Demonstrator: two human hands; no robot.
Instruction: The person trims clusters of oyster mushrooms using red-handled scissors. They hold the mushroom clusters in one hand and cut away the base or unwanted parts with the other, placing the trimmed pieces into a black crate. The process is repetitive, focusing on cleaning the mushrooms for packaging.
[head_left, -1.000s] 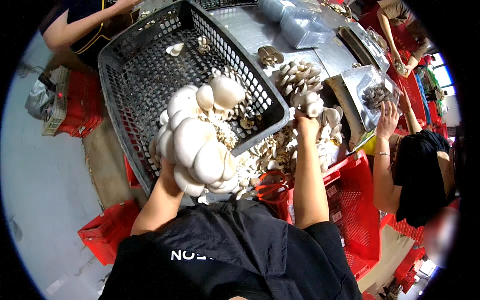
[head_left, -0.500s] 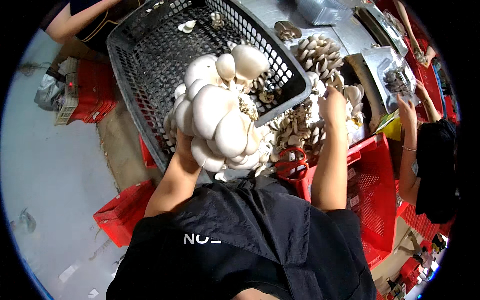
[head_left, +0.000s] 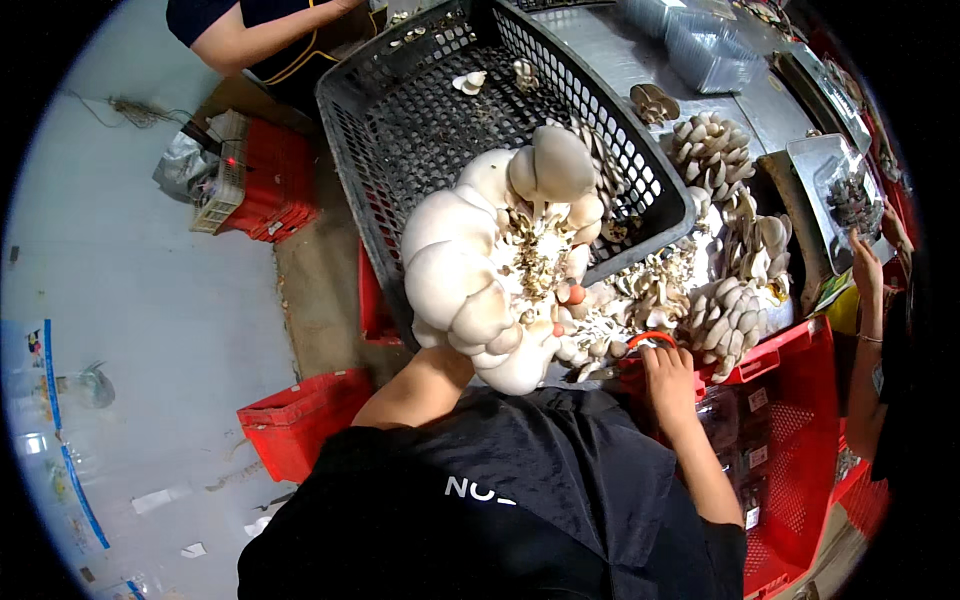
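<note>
A large cluster of pale oyster mushrooms (head_left: 455, 250) rests in my left hand (head_left: 447, 362), over the near end of a black plastic crate (head_left: 345, 165). Its rough, cut base faces right, and two fingertips of that hand show beside it; the rest of the hand is hidden underneath. My right hand (head_left: 668, 378) is closed over the red handle of a pair of scissors (head_left: 650, 337), close to the table's near edge. The blades are mostly hidden. Beyond that hand lie grey oyster mushroom clusters (head_left: 725, 320) and loose trimmed pieces (head_left: 650, 285).
Red crates (head_left: 790, 450) stand near my right side, another red crate (head_left: 300, 420) at lower left. Clear plastic trays (head_left: 710, 55) are stacked on the metal table. A co-worker's hand (head_left: 866, 265) is by a tray at right; another person's arm (head_left: 250, 40) shows at upper left.
My right hand has left the mushroom pile and come down onto the scissors. In my left hand the cluster has turned, so its base now shows. The whole view has shifted.
</note>
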